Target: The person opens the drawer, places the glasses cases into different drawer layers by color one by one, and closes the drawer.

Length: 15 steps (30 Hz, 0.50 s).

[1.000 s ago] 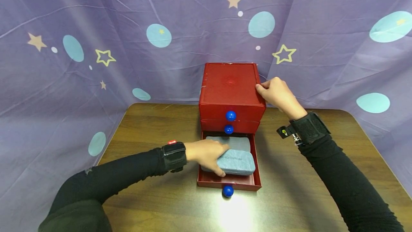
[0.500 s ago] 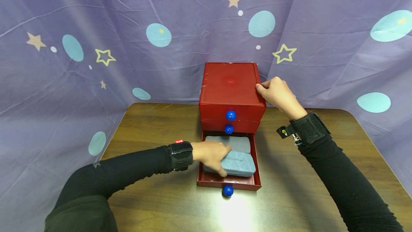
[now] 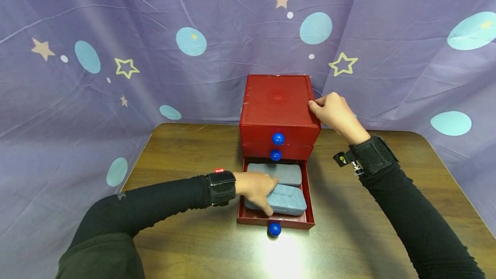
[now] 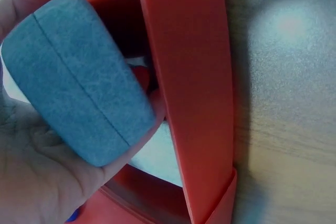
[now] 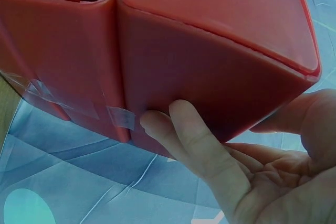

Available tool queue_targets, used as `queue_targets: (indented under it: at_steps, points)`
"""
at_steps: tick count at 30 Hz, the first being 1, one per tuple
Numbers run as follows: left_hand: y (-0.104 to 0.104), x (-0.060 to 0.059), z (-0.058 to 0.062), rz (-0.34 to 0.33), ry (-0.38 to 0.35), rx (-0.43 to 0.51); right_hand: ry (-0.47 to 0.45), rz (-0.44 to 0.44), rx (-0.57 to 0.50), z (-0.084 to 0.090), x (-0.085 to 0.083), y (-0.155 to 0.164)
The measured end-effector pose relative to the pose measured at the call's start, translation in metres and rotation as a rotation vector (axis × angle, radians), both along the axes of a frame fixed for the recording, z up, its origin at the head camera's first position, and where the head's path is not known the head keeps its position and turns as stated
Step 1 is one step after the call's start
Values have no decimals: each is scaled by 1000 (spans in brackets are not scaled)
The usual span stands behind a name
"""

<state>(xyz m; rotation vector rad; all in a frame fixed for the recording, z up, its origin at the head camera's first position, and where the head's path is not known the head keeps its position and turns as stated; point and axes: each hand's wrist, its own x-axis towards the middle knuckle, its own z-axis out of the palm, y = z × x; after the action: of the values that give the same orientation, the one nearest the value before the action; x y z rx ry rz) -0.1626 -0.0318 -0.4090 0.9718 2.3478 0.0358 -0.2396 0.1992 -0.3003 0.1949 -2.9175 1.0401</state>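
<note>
A red three-drawer chest [image 3: 277, 106] stands at the back of the wooden table [image 3: 186, 150]. Its bottom drawer [image 3: 275, 221] is pulled out toward me. Two grey-blue cases lie inside. The rear case [image 3: 277, 172] lies flat. My left hand [image 3: 255, 188] grips the front case [image 3: 286, 199] [image 4: 79, 93] by its left end, low in the drawer. My right hand [image 3: 333, 113] [image 5: 220, 161] holds the chest's top right edge, thumb on the lid and fingers against its side wall [image 5: 173, 66].
Blue round knobs mark the drawers: top [image 3: 277, 138], middle [image 3: 275, 155], bottom [image 3: 274, 229]. A purple curtain with stars and circles [image 3: 155, 46] hangs close behind and beside the table. A light glare [image 3: 279, 257] lies on the wood in front of the drawer.
My left hand has lowered the front case from a tilted, raised position down into the drawer. The right hand has stayed on the chest.
</note>
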Motion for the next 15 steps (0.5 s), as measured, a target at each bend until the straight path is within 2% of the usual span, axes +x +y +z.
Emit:
queue_targets:
  at_steps: [7, 15]
  points:
    - [1, 0, 1, -18, 17, 0, -10, -2, -3, 2, 1, -1]
    - [5, 4, 5, -8, 46, -14, 13, 0, 23, 1, 0, -2]
